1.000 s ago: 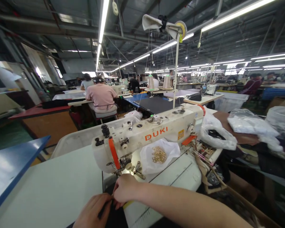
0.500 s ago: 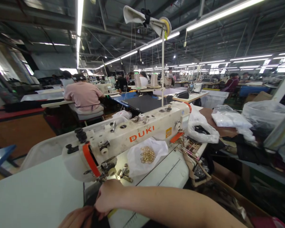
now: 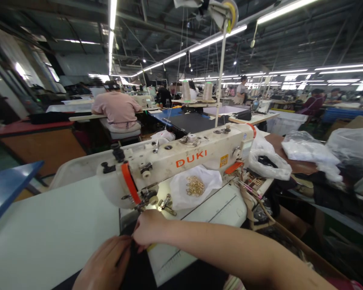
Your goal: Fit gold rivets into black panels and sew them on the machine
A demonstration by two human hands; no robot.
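Note:
Black fabric [image 3: 139, 269] lies on the machine bed in front of the sewing machine [image 3: 184, 155] and hangs over the near edge. My right hand [image 3: 149, 228] is closed in a pinch on the fabric, just in front of the needle area, with its forearm reaching in from the right. Close beside it, my left hand [image 3: 107, 259] has its fingers bent and pressed together on the same fabric. The fingertips of both hands almost meet, and what lies between them is partly hidden. The presser foot is mostly covered by my right hand.
Gold metal clasps [image 3: 195, 186] lie on a white plastic sheet [image 3: 177, 189] beside the machine arm. A metal guide [image 3: 166, 204] sits near the needle. Scissors with pink handles [image 3: 246, 187] rest at the right. A person in pink [image 3: 117, 105] sits at a machine ahead.
The camera view has tilted down and turned left, so the machine appears shifted right and higher. More of my left hand shows. Both hands stay on the black fabric.

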